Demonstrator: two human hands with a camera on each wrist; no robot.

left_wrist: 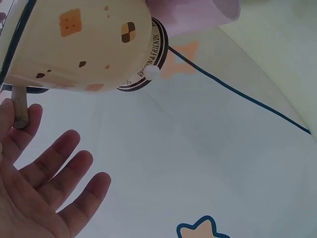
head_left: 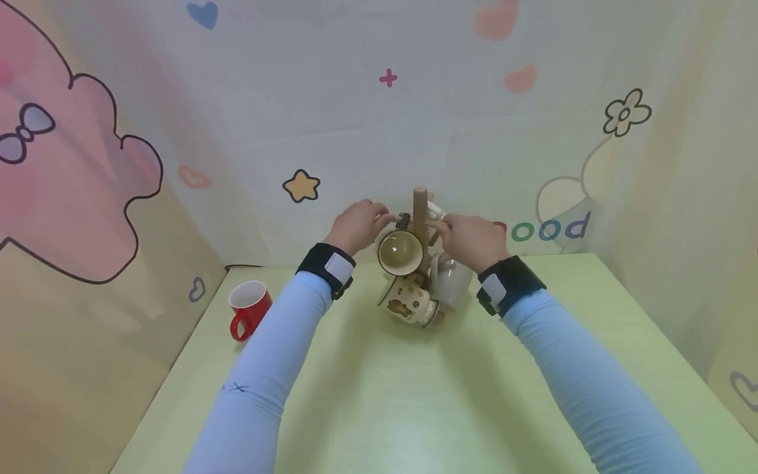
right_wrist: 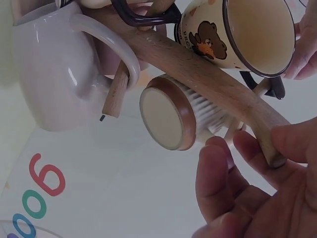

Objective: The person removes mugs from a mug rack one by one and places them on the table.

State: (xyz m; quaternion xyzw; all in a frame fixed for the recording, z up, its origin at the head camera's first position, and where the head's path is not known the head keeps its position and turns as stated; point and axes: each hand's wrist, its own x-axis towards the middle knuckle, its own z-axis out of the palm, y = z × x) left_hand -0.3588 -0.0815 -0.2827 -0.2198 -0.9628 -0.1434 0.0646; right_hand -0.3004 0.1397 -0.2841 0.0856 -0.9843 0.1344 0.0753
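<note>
A wooden mug rack [head_left: 420, 217] stands at the back, hung with several mugs. My left hand [head_left: 358, 227] pinches the end of a peg [left_wrist: 20, 109], its other fingers spread; a cream mug [left_wrist: 84, 44] with biscuit prints hangs at that peg. On the other side, my right hand [head_left: 476, 241] pinches another peg [right_wrist: 269, 144] between thumb and finger. In the right wrist view, a white mug [right_wrist: 54, 69] hangs by its handle from a lower peg, a ribbed mug [right_wrist: 168, 114] is behind the post, and the bear-print mug [right_wrist: 210, 42] is near the left hand's fingers.
A red mug [head_left: 251, 308] with a white inside stands upright at the table's left, beside my left forearm. The pale green table [head_left: 391, 408] reaches back to a printed cloth wall [head_left: 355, 118], with more cloth at both sides.
</note>
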